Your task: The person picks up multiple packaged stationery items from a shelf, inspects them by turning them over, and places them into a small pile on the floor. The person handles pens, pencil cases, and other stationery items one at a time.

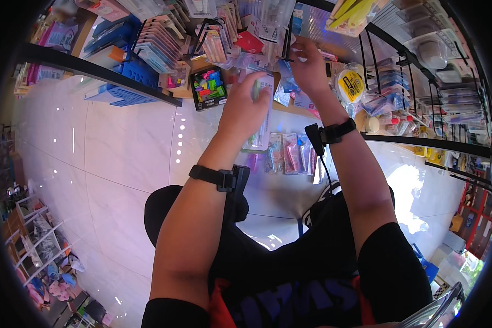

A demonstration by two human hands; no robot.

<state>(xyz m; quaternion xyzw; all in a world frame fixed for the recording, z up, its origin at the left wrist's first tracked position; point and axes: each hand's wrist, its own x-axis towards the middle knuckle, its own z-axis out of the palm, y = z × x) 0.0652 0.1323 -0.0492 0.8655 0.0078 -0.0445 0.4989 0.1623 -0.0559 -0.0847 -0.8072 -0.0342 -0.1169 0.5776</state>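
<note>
Near the shelf's front edge, my left hand point(249, 106) is closed on a long clear blister pack point(261, 128), which hangs down past my fingers. What lies inside the pack is hard to make out. To its right, my right hand point(310, 68) is raised with curled fingers beside the end of a black display hook point(287, 46). Whether those fingers grip the hook or a small item is hidden. A shiny blue packet point(287, 76) sits just below and left of my right hand.
A black box of colourful small pieces point(208, 87) stands left of my left hand. Several small packets point(291, 153) lie on the pale tiled floor point(120, 147). Hanging packs point(159, 44) crowd the left rack, and a round yellow-labelled tub point(350, 86) stands at right.
</note>
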